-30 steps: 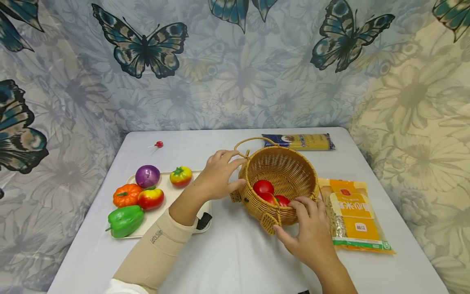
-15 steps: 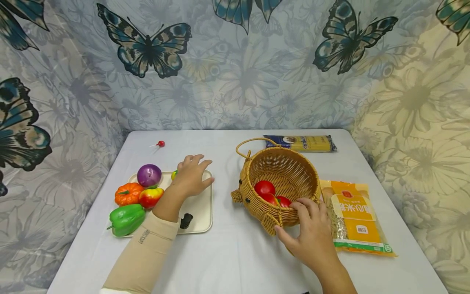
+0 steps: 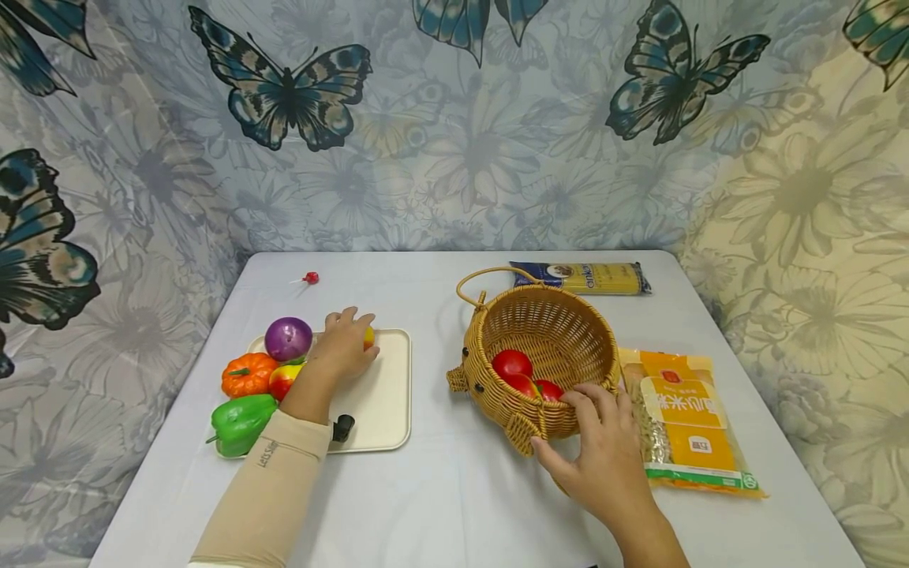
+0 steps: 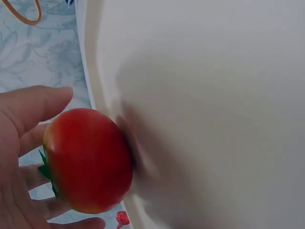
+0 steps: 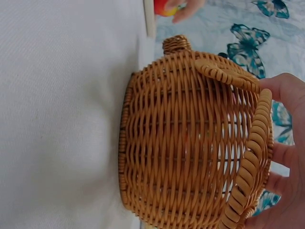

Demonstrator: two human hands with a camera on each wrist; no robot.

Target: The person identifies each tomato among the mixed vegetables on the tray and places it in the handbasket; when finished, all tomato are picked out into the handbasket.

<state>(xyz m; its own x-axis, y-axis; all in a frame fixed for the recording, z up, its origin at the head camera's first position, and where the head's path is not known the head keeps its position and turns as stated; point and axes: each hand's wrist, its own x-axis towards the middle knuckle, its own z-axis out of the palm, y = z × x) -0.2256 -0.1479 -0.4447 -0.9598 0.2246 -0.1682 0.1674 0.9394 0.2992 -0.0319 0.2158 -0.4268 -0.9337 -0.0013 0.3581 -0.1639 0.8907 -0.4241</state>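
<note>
My left hand (image 3: 343, 345) reaches over the far part of the cream tray (image 3: 387, 410), around a toy tomato (image 4: 90, 160) coloured red and yellow with green leaves. In the left wrist view its fingers are spread beside the tomato and the thumb stands apart from it. My right hand (image 3: 604, 450) holds the near right rim of a wicker basket (image 3: 497, 414) shaped like an animal, fingers over the rim and thumb outside. Red round fruits (image 3: 511, 364) lie in the basket, partly hidden by its wall.
On the tray's left are a purple onion (image 3: 288, 339), an orange pumpkin (image 3: 248, 375), a green bell pepper (image 3: 244, 424) and another red-yellow tomato (image 3: 281, 383). A lollipop (image 3: 310, 278) lies behind. A pasta pack (image 3: 596, 278) and a grain bag (image 3: 692, 426) lie near the basket.
My left hand has left the basket's left side and moved left to the tomato on the tray. The right hand has stayed on the basket rim.
</note>
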